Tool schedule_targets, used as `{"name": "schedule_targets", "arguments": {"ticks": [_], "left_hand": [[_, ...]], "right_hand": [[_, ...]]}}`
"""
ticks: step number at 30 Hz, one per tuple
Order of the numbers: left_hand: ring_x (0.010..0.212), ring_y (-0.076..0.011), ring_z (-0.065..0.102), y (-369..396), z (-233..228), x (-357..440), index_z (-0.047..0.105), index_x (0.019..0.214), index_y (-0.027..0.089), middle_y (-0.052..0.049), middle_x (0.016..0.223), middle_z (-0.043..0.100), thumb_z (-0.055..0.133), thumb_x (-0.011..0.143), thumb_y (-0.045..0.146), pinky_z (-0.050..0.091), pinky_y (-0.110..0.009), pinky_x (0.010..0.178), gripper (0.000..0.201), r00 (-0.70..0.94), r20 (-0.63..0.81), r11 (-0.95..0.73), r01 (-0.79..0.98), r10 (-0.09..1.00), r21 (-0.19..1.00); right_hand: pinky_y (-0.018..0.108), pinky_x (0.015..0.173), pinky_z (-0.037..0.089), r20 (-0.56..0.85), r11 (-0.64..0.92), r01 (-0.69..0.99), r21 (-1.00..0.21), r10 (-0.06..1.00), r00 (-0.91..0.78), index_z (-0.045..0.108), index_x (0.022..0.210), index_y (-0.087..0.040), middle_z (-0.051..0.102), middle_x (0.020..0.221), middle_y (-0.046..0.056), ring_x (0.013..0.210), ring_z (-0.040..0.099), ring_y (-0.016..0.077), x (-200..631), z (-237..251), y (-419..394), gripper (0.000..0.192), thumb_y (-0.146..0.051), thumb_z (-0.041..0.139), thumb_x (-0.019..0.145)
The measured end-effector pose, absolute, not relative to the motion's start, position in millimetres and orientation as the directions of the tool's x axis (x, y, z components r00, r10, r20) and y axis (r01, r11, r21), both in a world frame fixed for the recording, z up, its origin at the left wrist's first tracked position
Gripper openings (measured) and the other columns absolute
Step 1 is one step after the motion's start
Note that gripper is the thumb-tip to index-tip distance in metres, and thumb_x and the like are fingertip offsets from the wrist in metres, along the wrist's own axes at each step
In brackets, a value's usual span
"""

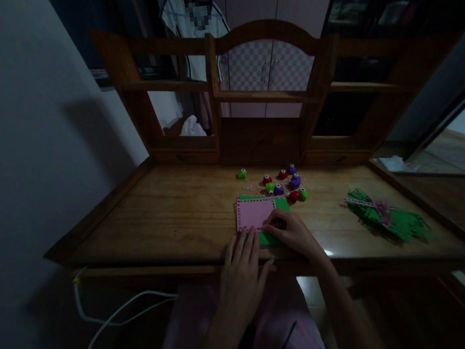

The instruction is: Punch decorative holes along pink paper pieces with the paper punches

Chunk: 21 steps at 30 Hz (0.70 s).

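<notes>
A pink sheet of paper (pixel 257 212) with a row of dark punched shapes along its edges lies on a slightly offset green sheet (pixel 282 204) near the table's front edge. My left hand (pixel 242 257) rests with its fingers stretched over the pink sheet's lower left edge. At the lower right edge of the pink sheet, my right hand (pixel 291 229) has thumb and fingertips pinched together on the paper. Just beyond the sheets stand several small rounded craft punches in green (pixel 242 174), red (pixel 294 196) and purple (pixel 295 181), with tiny pink scraps among them.
To the right lies a pile of green paper strips (pixel 406 222) with a pink punched strip (pixel 359 201) on top. A wooden shelf unit (pixel 261 132) rises along the table's back. White cables (pixel 137 295) hang below the front left edge.
</notes>
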<state>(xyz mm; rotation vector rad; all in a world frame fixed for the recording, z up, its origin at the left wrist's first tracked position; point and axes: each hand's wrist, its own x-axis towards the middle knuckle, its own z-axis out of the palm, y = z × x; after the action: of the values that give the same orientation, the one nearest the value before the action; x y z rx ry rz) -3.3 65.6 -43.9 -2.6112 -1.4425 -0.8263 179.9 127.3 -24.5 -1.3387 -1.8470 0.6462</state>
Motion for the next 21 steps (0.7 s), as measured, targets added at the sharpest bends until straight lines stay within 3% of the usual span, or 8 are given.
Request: {"name": "schedule_targets", "arguments": {"ticks": [11, 21], "left_hand": [[0.133, -0.0273, 0.03, 66, -42, 10, 0.04, 0.136, 0.023, -0.005, 0.141, 0.041, 0.043, 0.091, 0.038, 0.024, -0.051, 0.111, 0.047, 0.318, 0.449, -0.479, 0.823, 0.835, 0.307], [0.135, -0.0293, 0.026, 64, -37, 17, 0.043, 0.133, 0.021, -0.01, 0.142, 0.037, 0.045, 0.09, 0.037, 0.024, -0.052, 0.11, 0.046, 0.256, 0.484, -0.445, 0.833, 0.837, 0.328]], "right_hand": [[0.026, 0.063, 0.044, 0.282, 0.324, 0.592, -0.738, 0.945, -0.165, 0.06, 0.08, -0.019, 0.063, 0.078, 0.002, 0.07, 0.057, 0.0151, 179, -26, 128, 0.011, -0.03, 0.061, 0.081], [0.026, 0.064, 0.044, 0.285, 0.324, 0.602, -0.73, 0.945, -0.162, 0.06, 0.08, -0.02, 0.063, 0.079, 0.003, 0.072, 0.057, 0.0153, 178, -26, 128, 0.009, -0.029, 0.061, 0.081]]}}
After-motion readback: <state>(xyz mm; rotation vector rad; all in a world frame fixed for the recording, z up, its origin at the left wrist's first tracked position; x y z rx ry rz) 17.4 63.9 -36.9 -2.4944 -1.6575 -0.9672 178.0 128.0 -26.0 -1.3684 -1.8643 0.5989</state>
